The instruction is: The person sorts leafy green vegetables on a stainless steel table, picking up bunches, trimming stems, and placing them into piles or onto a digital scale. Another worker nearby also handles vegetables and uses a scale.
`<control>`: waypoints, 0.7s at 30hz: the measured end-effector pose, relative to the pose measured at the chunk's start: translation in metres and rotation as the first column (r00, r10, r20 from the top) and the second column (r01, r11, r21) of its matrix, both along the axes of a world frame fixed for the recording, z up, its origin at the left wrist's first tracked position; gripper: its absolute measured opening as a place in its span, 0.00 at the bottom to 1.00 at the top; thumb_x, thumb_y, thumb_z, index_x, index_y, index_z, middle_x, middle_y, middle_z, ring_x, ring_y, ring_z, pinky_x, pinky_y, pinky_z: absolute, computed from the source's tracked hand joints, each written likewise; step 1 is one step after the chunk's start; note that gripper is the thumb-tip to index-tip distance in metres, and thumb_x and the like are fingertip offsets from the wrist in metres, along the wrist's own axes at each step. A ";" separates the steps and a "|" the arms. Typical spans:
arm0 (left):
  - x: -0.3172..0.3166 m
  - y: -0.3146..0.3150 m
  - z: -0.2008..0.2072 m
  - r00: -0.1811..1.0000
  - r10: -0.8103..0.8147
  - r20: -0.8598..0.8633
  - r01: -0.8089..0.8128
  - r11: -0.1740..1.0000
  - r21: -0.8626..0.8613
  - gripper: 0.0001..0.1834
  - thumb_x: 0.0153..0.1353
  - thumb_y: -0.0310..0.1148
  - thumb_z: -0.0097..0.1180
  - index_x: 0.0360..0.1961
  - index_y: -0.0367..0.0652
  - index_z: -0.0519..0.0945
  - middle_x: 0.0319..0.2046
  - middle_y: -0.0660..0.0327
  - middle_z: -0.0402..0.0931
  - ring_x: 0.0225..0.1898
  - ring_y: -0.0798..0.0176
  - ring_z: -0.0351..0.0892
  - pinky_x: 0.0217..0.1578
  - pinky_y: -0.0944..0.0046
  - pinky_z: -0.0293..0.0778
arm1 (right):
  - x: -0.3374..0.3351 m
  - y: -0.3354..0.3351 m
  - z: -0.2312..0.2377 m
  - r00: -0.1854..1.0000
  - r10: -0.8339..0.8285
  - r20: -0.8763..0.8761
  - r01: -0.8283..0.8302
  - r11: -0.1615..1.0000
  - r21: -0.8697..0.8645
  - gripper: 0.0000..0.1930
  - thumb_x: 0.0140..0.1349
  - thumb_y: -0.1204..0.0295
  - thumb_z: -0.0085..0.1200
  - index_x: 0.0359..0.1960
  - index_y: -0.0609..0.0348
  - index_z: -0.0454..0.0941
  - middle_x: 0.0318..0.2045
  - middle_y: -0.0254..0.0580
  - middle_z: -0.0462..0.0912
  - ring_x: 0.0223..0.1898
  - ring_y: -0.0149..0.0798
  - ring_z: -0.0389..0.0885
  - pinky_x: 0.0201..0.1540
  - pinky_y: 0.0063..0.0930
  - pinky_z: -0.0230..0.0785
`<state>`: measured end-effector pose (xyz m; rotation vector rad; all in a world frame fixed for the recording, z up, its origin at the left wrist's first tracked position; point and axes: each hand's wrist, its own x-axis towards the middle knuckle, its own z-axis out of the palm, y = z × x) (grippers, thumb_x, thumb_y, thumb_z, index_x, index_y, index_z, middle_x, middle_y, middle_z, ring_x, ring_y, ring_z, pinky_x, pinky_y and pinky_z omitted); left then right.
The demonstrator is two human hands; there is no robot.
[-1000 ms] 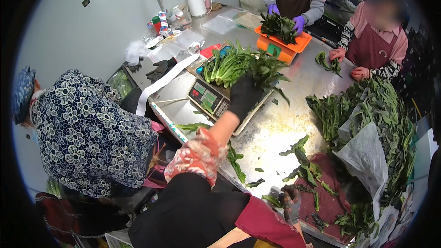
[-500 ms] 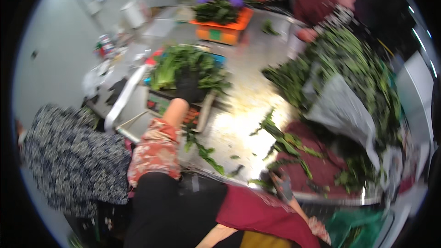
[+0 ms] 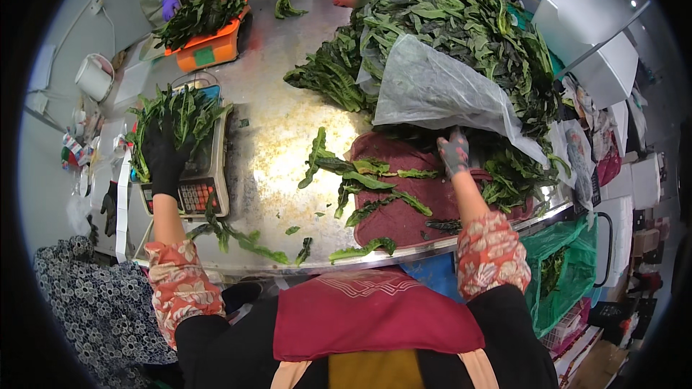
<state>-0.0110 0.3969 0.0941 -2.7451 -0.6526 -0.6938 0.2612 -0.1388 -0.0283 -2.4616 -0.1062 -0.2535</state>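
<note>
Steel covered the long table (image 3: pixel 288 122), wet-looking and littered with loose green leaves (image 3: pixel 360 187). Over at its left edge stood a scale (image 3: pixel 205 173), and a bunch of greens (image 3: pixel 176 112) lay on the pan, spilling past its rim. The left hand (image 3: pixel 164 158), in a black glove, was stretched well out from the body with the arm nearly straight, palm down and fingers spread flat on the bunch rather than closed around it. Pressing there would likely have skewed the reading, and the overhanging stems could have slid off. The right hand (image 3: pixel 454 151), in a patterned glove, reached forward to the foot of the big leaf pile (image 3: pixel 461 36) under a clear plastic bag (image 3: pixel 440 94); whether it gripped anything could not be told, and a tug might have brought the heap down.
</note>
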 end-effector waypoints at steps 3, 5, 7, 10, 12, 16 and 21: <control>0.005 -0.041 0.019 0.970 -0.180 0.163 0.189 0.981 -0.038 0.35 0.51 0.41 0.56 0.60 0.45 0.60 0.55 0.48 0.62 0.58 0.47 0.59 0.56 0.54 0.56 | 0.012 0.006 0.016 0.989 -0.009 -0.145 -0.050 0.915 -0.399 0.17 0.45 0.60 0.52 0.27 0.64 0.77 0.32 0.56 0.77 0.35 0.55 0.76 0.40 0.44 0.68; 0.009 -0.065 0.015 0.911 -0.304 0.279 0.324 0.946 -0.028 0.31 0.53 0.39 0.55 0.57 0.41 0.63 0.54 0.49 0.64 0.57 0.47 0.60 0.56 0.54 0.56 | 0.011 0.005 0.025 0.983 0.023 -0.184 -0.109 0.874 -0.474 0.18 0.46 0.59 0.51 0.27 0.65 0.77 0.32 0.58 0.77 0.36 0.56 0.75 0.41 0.44 0.68; 0.013 -0.101 0.016 0.899 -0.338 0.279 0.397 0.898 -0.191 0.27 0.53 0.37 0.56 0.54 0.41 0.67 0.53 0.50 0.65 0.56 0.48 0.62 0.56 0.55 0.57 | 0.006 0.002 0.030 0.972 -0.005 -0.233 -0.067 0.951 -0.301 0.18 0.47 0.59 0.52 0.28 0.65 0.77 0.32 0.58 0.77 0.35 0.56 0.76 0.40 0.43 0.68; 0.023 -0.164 0.011 0.841 -0.416 0.346 0.528 0.771 -0.357 0.26 0.52 0.32 0.57 0.53 0.40 0.68 0.51 0.51 0.67 0.55 0.49 0.64 0.54 0.56 0.60 | 0.005 -0.001 0.037 0.933 0.109 -0.342 -0.175 0.970 -0.166 0.19 0.48 0.58 0.53 0.30 0.64 0.77 0.30 0.57 0.78 0.33 0.54 0.77 0.36 0.39 0.69; 0.024 -0.201 0.001 0.808 -0.470 0.354 0.589 0.640 -0.494 0.24 0.53 0.28 0.55 0.53 0.40 0.68 0.52 0.52 0.67 0.56 0.53 0.63 0.56 0.58 0.58 | -0.017 0.018 0.046 0.874 0.305 -0.378 -0.391 0.904 -0.175 0.20 0.48 0.57 0.54 0.31 0.65 0.76 0.29 0.57 0.78 0.32 0.53 0.77 0.35 0.38 0.69; 0.014 -0.258 -0.047 0.797 -0.464 0.386 0.543 0.273 -0.794 0.24 0.54 0.34 0.57 0.52 0.41 0.69 0.47 0.51 0.71 0.50 0.52 0.70 0.51 0.60 0.65 | -0.089 0.035 -0.002 0.716 0.652 -0.248 -0.476 0.716 0.510 0.18 0.51 0.60 0.53 0.31 0.66 0.75 0.29 0.50 0.79 0.29 0.44 0.78 0.32 0.32 0.69; -0.008 -0.290 -0.084 0.792 -0.599 0.118 0.007 -0.184 -0.983 0.22 0.59 0.38 0.51 0.52 0.39 0.69 0.48 0.58 0.72 0.49 0.66 0.69 0.50 0.66 0.64 | -0.167 0.044 0.001 0.628 0.710 -0.319 -0.168 0.524 0.835 0.21 0.56 0.65 0.53 0.47 0.65 0.65 0.41 0.42 0.74 0.43 0.34 0.74 0.38 0.20 0.71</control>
